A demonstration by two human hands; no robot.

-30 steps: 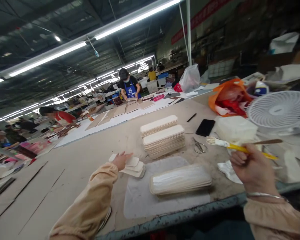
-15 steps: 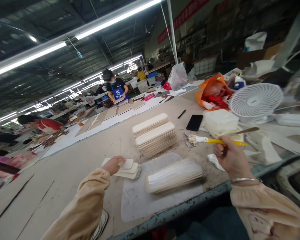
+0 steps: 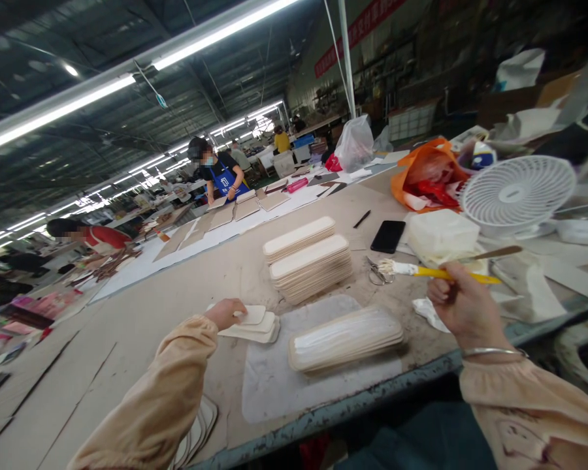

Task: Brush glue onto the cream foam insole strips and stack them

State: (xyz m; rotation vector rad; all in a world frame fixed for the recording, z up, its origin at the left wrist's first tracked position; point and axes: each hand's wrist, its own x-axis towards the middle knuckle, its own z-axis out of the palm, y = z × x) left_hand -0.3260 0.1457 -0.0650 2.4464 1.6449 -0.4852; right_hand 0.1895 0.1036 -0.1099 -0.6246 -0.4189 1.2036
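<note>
My left hand [image 3: 227, 314] has its fingers bent over the near edge of the top cream board piece [image 3: 253, 316], which lies on a small fanned pile. My right hand [image 3: 463, 301] grips the yellow handle of a paintbrush [image 3: 424, 271], its pale, clotted bristles pointing left. Between the hands, a fanned stack of long round-cornered boards [image 3: 345, 338] rests on a translucent sheet [image 3: 264, 395], with wet-looking white streaks on top. Two neat stacks of similar boards [image 3: 311, 264] stand behind it.
Scissors [image 3: 379, 273], a black phone [image 3: 388, 235] and a pen [image 3: 361, 219] lie beyond the brush. A white block-like tub [image 3: 441, 235], a fan [image 3: 517, 192] and an orange bag [image 3: 428, 173] crowd the right. A co-worker [image 3: 223, 173] handles panels across the table.
The whole view has shifted slightly, with things sitting a little further right. My left hand stays at the small pile's top piece, and my right hand still holds the paintbrush.
</note>
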